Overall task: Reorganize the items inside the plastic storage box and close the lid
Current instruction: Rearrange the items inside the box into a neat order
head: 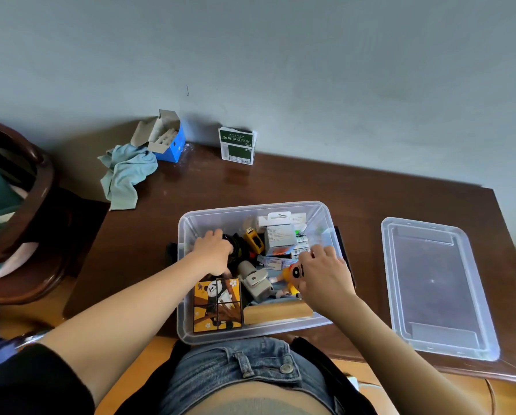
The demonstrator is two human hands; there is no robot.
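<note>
Both forearms reach forward; the left hand (213,253) is curled knuckles-up, the right hand (322,272) has bent fingers.

One head-worn wide-angle view looks forward and steeply down, close over the box (187,223) on the surface (370,187), wall beyond.

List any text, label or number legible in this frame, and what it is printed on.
None can be read as words.
Green-and-white carton by the wall: print and barcode, too small.
White box in the storage box: label text blurred.
Blue-printed packet beneath it: blurred.
Blue carton: marks illegible.
</note>
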